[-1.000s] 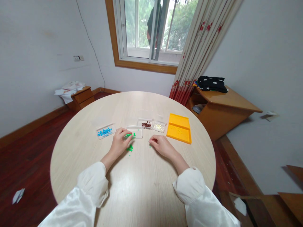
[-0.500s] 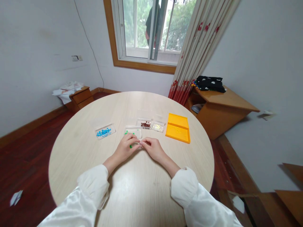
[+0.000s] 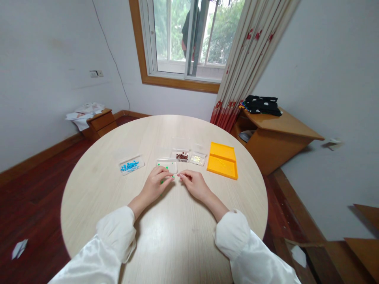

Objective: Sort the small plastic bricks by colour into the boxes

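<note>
Over the middle of the round table, my left hand (image 3: 154, 183) pinches a small green piece (image 3: 173, 177) between thumb and forefinger. Another green bit (image 3: 162, 182) shows under its fingers; whether the hand holds it or it lies on the table I cannot tell. Just to the right, my right hand (image 3: 196, 185) has thumb and forefinger pressed together, a little apart from the left fingertips. Anything between them is too small to name. Directly beyond my hands stands a clear plastic box (image 3: 173, 167) with a few green pieces in it.
Several small containers stand on the round table (image 3: 166, 244): a clear box of blue pieces (image 3: 130, 166) at left, a box of dark brown pieces (image 3: 182, 156), a box of pale yellow pieces (image 3: 197, 159), and an open yellow case (image 3: 222, 149) at right. A curtain (image 3: 251, 47) hangs beyond.
My hands have drawn slightly apart; the fingertips met before and now have a small gap between them. The green piece at my left fingertips has come into view.
</note>
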The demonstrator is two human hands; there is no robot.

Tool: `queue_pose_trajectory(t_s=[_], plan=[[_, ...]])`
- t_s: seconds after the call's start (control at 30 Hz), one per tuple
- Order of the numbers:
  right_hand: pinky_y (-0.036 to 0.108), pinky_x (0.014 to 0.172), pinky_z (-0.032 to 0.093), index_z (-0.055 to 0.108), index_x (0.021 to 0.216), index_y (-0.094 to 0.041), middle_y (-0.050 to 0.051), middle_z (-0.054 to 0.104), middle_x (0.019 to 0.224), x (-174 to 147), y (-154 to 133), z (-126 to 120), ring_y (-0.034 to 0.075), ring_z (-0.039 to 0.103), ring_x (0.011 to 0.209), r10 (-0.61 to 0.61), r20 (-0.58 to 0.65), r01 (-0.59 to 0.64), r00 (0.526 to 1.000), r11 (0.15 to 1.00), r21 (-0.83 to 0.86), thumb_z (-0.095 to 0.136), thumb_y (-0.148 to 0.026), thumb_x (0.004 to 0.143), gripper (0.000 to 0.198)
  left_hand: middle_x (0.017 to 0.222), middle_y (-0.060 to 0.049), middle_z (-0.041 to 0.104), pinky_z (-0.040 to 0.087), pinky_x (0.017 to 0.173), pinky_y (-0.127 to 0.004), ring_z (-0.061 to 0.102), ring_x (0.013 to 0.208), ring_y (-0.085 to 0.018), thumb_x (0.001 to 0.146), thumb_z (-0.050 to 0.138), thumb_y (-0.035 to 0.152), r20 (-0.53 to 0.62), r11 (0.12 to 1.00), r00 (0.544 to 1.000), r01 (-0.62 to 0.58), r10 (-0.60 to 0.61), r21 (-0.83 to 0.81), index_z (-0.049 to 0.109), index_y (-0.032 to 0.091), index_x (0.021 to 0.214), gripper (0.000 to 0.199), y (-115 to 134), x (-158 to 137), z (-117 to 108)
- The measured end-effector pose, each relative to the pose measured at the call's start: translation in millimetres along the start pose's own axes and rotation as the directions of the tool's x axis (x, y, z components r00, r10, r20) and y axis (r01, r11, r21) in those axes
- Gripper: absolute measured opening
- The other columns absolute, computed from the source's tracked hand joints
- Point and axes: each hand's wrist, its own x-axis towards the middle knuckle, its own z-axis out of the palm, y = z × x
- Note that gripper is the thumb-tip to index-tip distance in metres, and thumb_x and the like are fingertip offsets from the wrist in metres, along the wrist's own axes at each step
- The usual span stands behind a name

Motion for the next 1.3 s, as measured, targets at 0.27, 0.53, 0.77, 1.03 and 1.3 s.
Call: queue_pose_trajectory(t_s=[0.27, 0.53, 0.77, 1.03, 1.3], plan=[[0.027, 0.073, 0.043, 0.066, 0.083, -0.014, 0.007, 0.066, 0.082, 1, 3, -26, 0.015, 0.057, 0.077, -0.014, 0.081, 0.04, 0.997, 0.944, -0.327, 0.055, -0.012, 0.077, 0.013, 0.07, -0.002, 0.06, 0.042, 0.065, -0.028, 0.054, 0.07, -0.016, 0.073, 0.063, 0.026, -0.203, 0.955, 0.941, 0.288, -0.271, 0.063, 0.063, 0.018, 0.067, 0.01, -27, 5, -10], [0.024, 0.066, 0.041, 0.067, 0.079, -0.015, 0.004, 0.064, 0.078, -2, 3, -31, 0.013, 0.057, 0.072, 0.052, 0.223, 0.047, 0.973, 0.908, -0.416, 0.064, -0.015, 0.072, 0.007, 0.068, -0.003, 0.062, 0.041, 0.066, -0.029, 0.054, 0.068, -0.016, 0.071, 0.063, 0.025, -0.216, 0.94, 0.928, 0.329, -0.304, 0.092, 0.064, 0.016, 0.068, 0.01, -34, 3, -8], [0.022, 0.062, 0.038, 0.064, 0.072, -0.014, 0.004, 0.064, 0.073, -3, 2, -30, 0.012, 0.056, 0.066, 0.088, 0.232, 0.017, 0.969, 0.908, -0.419, 0.055, -0.008, 0.074, 0.011, 0.074, -0.004, 0.063, 0.043, 0.068, -0.031, 0.055, 0.071, -0.017, 0.071, 0.064, 0.027, -0.175, 0.936, 0.932, 0.337, -0.318, 0.097, 0.069, 0.017, 0.077, 0.012, -38, 2, -6], [0.021, 0.06, 0.038, 0.061, 0.075, -0.013, 0.002, 0.06, 0.066, -2, -6, -27, 0.01, 0.053, 0.061, 0.063, 0.155, -0.007, 0.986, 0.94, -0.34, 0.048, -0.006, 0.073, 0.015, 0.074, -0.004, 0.063, 0.043, 0.067, -0.029, 0.055, 0.069, -0.016, 0.074, 0.06, 0.03, -0.208, 0.938, 0.926, 0.338, -0.316, 0.076, 0.068, 0.016, 0.081, 0.017, -33, 5, -9], [0.019, 0.057, 0.037, 0.058, 0.066, -0.014, -0.003, 0.054, 0.059, -2, -6, -24, 0.008, 0.047, 0.056, 0.013, 0.057, 0.003, 0.998, 0.961, -0.278, 0.05, -0.004, 0.065, 0.013, 0.072, -0.003, 0.068, 0.043, 0.058, -0.025, 0.055, 0.06, -0.013, 0.078, 0.054, 0.03, -0.038, 0.956, 0.955, 0.292, -0.293, -0.028, 0.066, 0.016, 0.076, 0.018, -18, 6, -15]])
